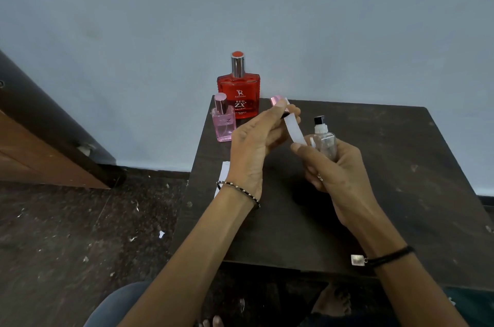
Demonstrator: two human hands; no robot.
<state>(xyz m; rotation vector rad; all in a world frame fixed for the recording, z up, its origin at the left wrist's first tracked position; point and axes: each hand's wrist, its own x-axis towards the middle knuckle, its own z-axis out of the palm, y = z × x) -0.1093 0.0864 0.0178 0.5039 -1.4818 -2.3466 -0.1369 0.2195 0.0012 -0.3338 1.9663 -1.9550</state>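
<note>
She looks to be at the testing step: the white paper strip (295, 132) is held up beside the clear spray bottle (324, 143), above the middle of the dark table (401, 166). Her left hand (254, 144) pinches the strip's upper end, the pink cap (276, 100) tucked against the same fingers. Her right hand (338, 174) is curled round the bottle, thumb touching the strip's lower end. Next, I'd guess, a finger must reach the black nozzle and aim it at the strip. At the table's 11 o'clock corner stand a red perfume bottle (238, 94) and a pink perfume bottle (224, 124).
</note>
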